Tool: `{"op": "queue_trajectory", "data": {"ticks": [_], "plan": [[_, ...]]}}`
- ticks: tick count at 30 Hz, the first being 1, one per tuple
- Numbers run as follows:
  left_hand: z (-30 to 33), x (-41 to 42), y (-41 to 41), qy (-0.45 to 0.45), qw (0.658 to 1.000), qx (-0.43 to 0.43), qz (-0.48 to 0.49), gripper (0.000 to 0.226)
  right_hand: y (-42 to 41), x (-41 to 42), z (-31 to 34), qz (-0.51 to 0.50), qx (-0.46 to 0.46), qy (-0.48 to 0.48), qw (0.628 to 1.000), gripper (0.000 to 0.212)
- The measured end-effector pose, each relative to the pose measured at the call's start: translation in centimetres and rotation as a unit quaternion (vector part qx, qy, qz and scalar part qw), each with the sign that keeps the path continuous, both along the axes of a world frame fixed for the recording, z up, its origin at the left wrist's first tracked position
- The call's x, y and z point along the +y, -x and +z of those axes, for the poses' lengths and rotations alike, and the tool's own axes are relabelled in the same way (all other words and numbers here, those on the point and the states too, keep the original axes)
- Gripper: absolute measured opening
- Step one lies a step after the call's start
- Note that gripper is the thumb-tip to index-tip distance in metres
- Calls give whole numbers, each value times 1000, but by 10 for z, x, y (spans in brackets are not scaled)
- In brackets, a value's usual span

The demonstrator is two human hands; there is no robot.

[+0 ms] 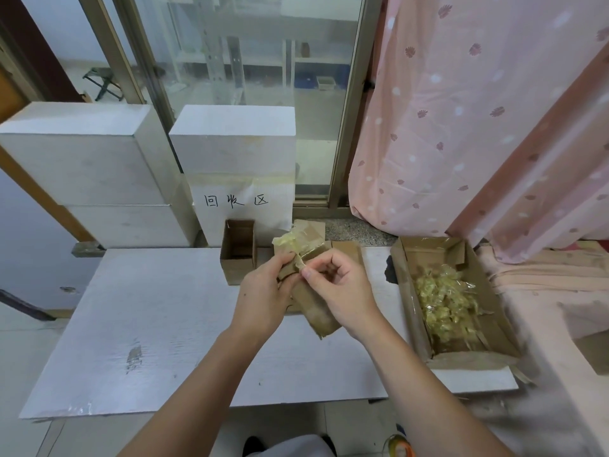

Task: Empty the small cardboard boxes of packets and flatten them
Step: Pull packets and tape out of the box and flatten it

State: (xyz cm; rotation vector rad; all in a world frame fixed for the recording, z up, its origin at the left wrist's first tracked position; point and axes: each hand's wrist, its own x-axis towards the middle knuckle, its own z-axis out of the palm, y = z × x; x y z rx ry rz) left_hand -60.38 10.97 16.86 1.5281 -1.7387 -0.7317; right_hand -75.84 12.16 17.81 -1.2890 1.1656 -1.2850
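Over a white board [164, 324] laid as a worktop, two bare hands worked at one small cardboard box [313, 311], held just above the board's middle. Its far end carried a crumpled strip of yellowish tape [291, 242]. The left hand [263, 291] gripped the box from the left side, fingers curled around its upper part. The right hand [339, 285] came in from the right, thumb and forefinger pinched together on the tape at the box's top, the other fingers loosely curled. Both forearms reached forward from the bottom of the frame, bare to the elbow.

Two more small boxes stood behind the hands: one open box [238, 250] upright at the board's far edge, its inside dark, and one flattened box [311, 227] partly hidden beyond the held one. One large shallow carton [494, 301] sat on the board's right end, holding a heap of clear packets [445, 301] too many and too tangled to count. Two white foam blocks [99, 166] stood at the back, beside a sheet with handwritten characters [235, 201]. One pink patterned curtain [478, 110] hung at right.
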Motion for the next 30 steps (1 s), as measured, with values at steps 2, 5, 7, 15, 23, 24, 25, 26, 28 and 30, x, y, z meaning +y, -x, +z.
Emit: {"op": "queue_trajectory", "data": {"ticks": [2,5,7,15,23,24,25,26,28,30], "plan": [[-4,0,0,8,1000,-18,-20,24,0,0,1,-2,21,13,1000,32],[-10,1,-2,45,996,-63,-50,19,6,0,-1,-2,157,50,986,50],[-13,2,-3,61,993,-82,-59,24,8,1,-5,-17,241,95,966,51],[-20,5,-5,74,989,-114,-66,27,17,-2,-19,-63,301,125,943,29],[-22,-1,-2,72,983,-144,-84,27,23,-9,-5,-67,255,61,963,31],[-22,-2,-1,78,982,-149,-91,26,22,-11,-4,-79,269,81,957,32],[-22,-3,-1,84,980,-153,-98,24,22,-13,-4,-83,271,95,954,35],[-21,-4,0,90,978,-156,-102,24,23,-15,-3,-77,267,93,956,41],[-18,-5,2,113,974,-162,-108,23,27,-20,-2,-19,281,57,958,57],[-16,-4,3,145,968,-171,-115,25,32,-24,-4,52,329,11,943,54]]}}
